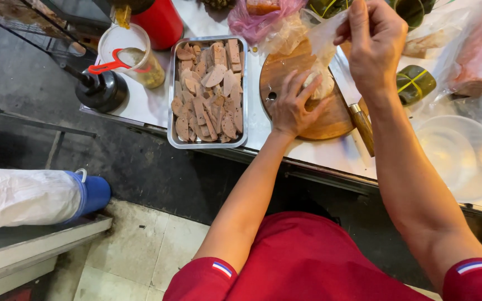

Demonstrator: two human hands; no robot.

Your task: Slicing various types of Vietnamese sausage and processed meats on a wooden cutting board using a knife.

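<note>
White counter | left hand presses pale roll on round wooden board, fingers spread | right hand pinches clear plastic wrap

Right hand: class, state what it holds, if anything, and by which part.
The right hand pinches the clear plastic wrap by its upper edge, lifted off the pale food roll.

A pale, whitish lump of food lies on the far part of a round wooden cutting board, half sheathed in thin clear plastic wrap that stretches upward from it, crinkled and translucent, toward the upper edge of view.
</note>
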